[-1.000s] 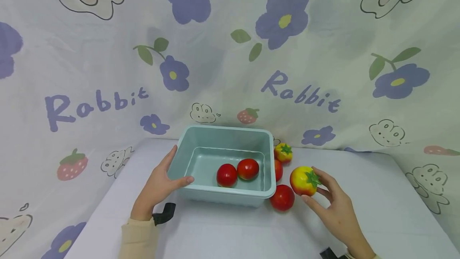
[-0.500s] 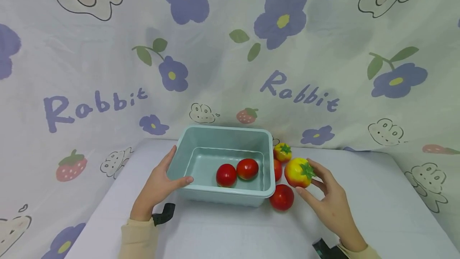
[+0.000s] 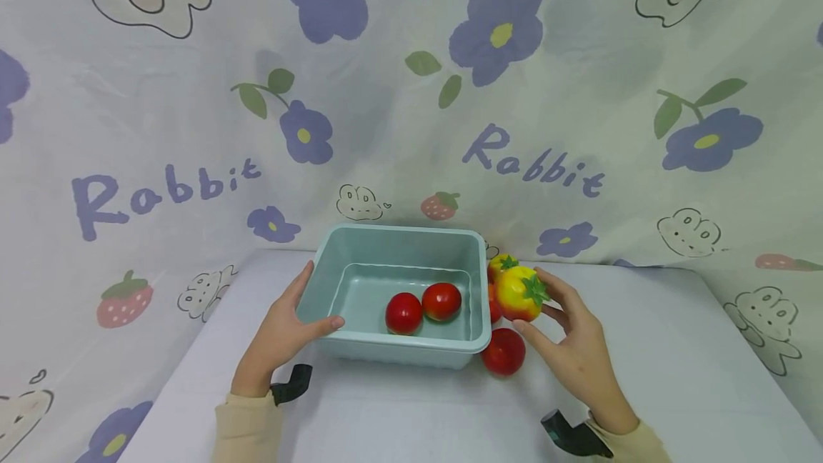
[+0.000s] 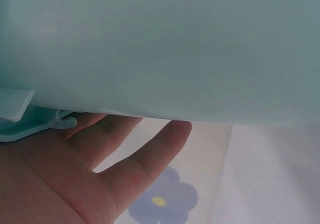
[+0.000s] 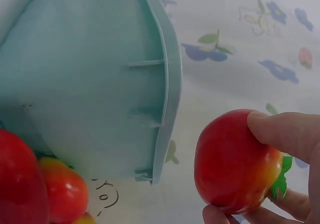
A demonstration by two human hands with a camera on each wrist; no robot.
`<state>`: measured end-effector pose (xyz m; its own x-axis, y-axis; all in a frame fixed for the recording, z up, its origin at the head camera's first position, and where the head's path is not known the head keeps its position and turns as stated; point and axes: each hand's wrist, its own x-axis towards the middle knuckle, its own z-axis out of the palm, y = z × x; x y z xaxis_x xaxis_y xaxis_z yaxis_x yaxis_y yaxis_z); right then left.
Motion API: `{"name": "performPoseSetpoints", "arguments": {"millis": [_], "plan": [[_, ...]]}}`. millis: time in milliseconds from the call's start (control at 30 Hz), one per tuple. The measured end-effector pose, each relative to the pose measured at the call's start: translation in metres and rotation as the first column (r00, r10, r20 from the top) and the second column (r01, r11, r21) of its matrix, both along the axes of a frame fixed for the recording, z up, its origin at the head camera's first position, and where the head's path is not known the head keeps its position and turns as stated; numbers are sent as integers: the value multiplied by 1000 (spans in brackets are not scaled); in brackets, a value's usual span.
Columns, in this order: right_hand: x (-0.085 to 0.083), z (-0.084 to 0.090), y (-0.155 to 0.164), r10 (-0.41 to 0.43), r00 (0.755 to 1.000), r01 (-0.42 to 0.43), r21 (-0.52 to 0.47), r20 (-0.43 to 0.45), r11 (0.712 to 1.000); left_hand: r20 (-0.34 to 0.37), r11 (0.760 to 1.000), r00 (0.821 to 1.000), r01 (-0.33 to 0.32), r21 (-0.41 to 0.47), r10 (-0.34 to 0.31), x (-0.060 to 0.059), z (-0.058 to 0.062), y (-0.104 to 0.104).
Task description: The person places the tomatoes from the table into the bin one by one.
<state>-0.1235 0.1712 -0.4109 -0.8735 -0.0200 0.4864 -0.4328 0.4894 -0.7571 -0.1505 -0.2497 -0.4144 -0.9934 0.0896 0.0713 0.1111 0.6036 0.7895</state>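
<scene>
A pale blue-green plastic box (image 3: 411, 249) stands on the white table, two red toy tomatoes (image 3: 403, 314) inside it. My left hand (image 3: 276, 338) holds its left end, thumb over the front rim; in the left wrist view, fingers (image 4: 145, 169) touch the outer wall. Beyond the box's right side, my right hand (image 3: 575, 349) grips a toy tomato (image 3: 514, 295), yellow on top, red below, with green leaves. In the right wrist view that tomato (image 5: 232, 161) is raised beside the box's rim (image 5: 172, 84), outside it.
A red tomato (image 3: 504, 352) lies by the box's front right corner. Behind it sit an orange-red one (image 3: 494, 304), mostly hidden, and a yellow one (image 3: 500, 264), partly covered by the held tomato. A rabbit-print cloth (image 3: 386, 127) hangs at the back.
My right hand has carried the toy tomato up and left, closer to the box's right rim. The left hand and the box have stayed in place.
</scene>
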Motion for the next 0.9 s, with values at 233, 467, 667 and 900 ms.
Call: {"name": "performPoseSetpoints", "arguments": {"millis": [233,467,667,900], "plan": [[-2,3,-9,26,1000,-26,-28,-5,999,-10,1000,1000,2,-1,-2,-1,-2,0],[-7,3,-17,67,998,-67,-50,-17,996,-7,1000,1000,3,4,-3,0,-1,0],[-9,1,-25,102,995,-103,-51,-20,993,-4,1000,1000,5,2,-5,0,-2,0],[-6,-1,-35,120,993,-120,-35,3,992,-9,1000,1000,0,-15,0,-1,-2,0]]}}
